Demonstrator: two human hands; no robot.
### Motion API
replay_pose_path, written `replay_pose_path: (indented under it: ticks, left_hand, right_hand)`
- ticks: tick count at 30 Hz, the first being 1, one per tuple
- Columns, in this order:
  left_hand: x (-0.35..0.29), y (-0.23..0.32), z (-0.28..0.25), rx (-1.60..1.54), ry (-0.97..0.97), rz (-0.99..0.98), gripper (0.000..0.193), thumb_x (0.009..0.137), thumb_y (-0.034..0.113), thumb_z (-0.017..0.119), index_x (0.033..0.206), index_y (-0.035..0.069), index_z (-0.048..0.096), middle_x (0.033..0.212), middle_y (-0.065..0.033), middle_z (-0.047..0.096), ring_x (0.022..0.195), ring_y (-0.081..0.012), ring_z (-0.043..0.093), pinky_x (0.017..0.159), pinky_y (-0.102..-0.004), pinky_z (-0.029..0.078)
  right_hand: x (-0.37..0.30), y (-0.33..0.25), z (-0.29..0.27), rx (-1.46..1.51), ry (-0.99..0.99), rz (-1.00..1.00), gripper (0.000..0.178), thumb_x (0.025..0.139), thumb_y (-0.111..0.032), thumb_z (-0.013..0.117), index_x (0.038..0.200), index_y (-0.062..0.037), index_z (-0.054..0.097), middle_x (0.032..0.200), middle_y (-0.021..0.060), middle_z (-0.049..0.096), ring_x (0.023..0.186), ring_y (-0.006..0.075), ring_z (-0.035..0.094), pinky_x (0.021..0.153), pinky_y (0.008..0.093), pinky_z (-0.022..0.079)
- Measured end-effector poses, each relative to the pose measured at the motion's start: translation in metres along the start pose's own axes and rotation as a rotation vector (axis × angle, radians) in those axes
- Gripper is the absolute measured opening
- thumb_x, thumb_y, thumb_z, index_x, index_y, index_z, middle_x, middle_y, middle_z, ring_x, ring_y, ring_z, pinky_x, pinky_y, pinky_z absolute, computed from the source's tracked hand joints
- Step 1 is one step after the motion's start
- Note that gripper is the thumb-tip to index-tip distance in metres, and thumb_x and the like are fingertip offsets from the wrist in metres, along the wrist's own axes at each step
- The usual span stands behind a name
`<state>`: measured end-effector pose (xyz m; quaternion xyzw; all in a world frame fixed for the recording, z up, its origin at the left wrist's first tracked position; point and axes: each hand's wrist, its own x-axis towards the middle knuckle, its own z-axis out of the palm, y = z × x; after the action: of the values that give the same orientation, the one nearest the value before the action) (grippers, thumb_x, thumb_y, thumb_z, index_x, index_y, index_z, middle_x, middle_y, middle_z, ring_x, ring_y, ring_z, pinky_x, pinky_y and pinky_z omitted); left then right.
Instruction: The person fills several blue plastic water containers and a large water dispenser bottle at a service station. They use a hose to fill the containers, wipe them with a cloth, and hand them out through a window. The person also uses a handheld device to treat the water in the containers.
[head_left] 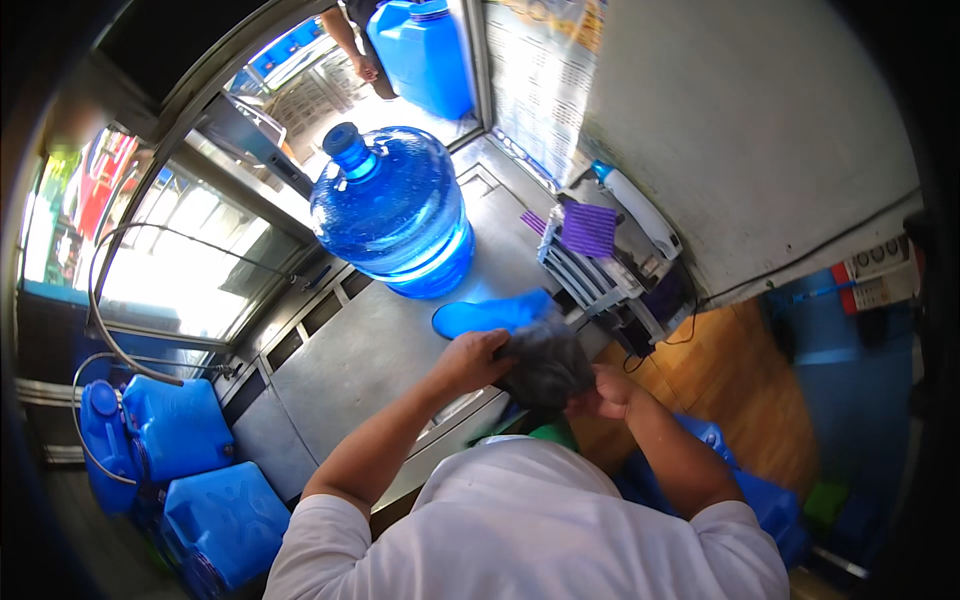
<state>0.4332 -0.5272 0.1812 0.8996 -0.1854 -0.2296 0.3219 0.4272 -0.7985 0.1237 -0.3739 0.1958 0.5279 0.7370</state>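
In front of my body I hold a dark grey, crumpled cloth-like piece [548, 368], blurred by motion. My left hand [470, 362] is closed on its left edge. My right hand [603, 393] grips its lower right side, with fingertips partly hidden. Just beyond it, a bright blue flat shape [485, 315] shows on the metal counter [350, 365]; I cannot tell whether it is an object or coloured light. A large round blue water bottle [395, 215] with a blue cap stands upright on the counter, apart from both hands.
Blue water containers [180, 425] stand at the left. A grey rack [590, 270] with a purple textured piece [588, 230] sits right of the bottle, beside a white cylinder [640, 210]. Behind the opening, a person's hand [366, 68] hangs near a blue jug [420, 60].
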Motion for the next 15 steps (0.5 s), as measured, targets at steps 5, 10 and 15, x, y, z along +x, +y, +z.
replay_pose_path:
  ticks: [5, 10, 15]
  left_hand:
    - [-0.004, 0.019, -0.008, -0.179, 0.251, 0.066, 0.029, 0.079, 0.027, 0.068, 0.094, 0.004, 0.059, 0.089, -0.0174, 0.065, 0.087, -0.0326, 0.064, 0.074, -0.0422, 0.049]
    - [-0.051, -0.013, -0.064, -0.152, 0.929, 0.001, 0.055, 0.075, 0.018, 0.077, 0.123, 0.005, 0.055, 0.122, -0.0145, 0.059, 0.114, -0.0306, 0.056, 0.096, -0.0387, 0.044]
    - [-0.031, -0.112, -0.104, -0.464, 1.405, -0.354, 0.087, 0.086, 0.042, 0.067, 0.147, 0.001, 0.020, 0.149, -0.0218, 0.026, 0.139, -0.0315, 0.027, 0.113, -0.0393, 0.022]
  right_hand:
    - [0.041, -0.039, 0.084, -0.242, 0.020, -0.606, 0.035, 0.084, -0.024, 0.070, 0.114, -0.0098, 0.059, 0.100, 0.0033, 0.063, 0.094, 0.0141, 0.060, 0.087, 0.0305, 0.047]
    - [0.069, -0.163, 0.178, -0.525, 0.124, -1.211, 0.035, 0.086, -0.017, 0.069, 0.114, -0.0004, 0.055, 0.104, 0.0116, 0.063, 0.096, 0.0179, 0.060, 0.085, 0.0300, 0.048]
    - [0.210, -0.236, 0.235, -1.288, 0.348, -1.592, 0.050, 0.085, -0.015, 0.062, 0.131, -0.0042, 0.046, 0.123, 0.0215, 0.057, 0.115, 0.0395, 0.053, 0.098, 0.0434, 0.042]
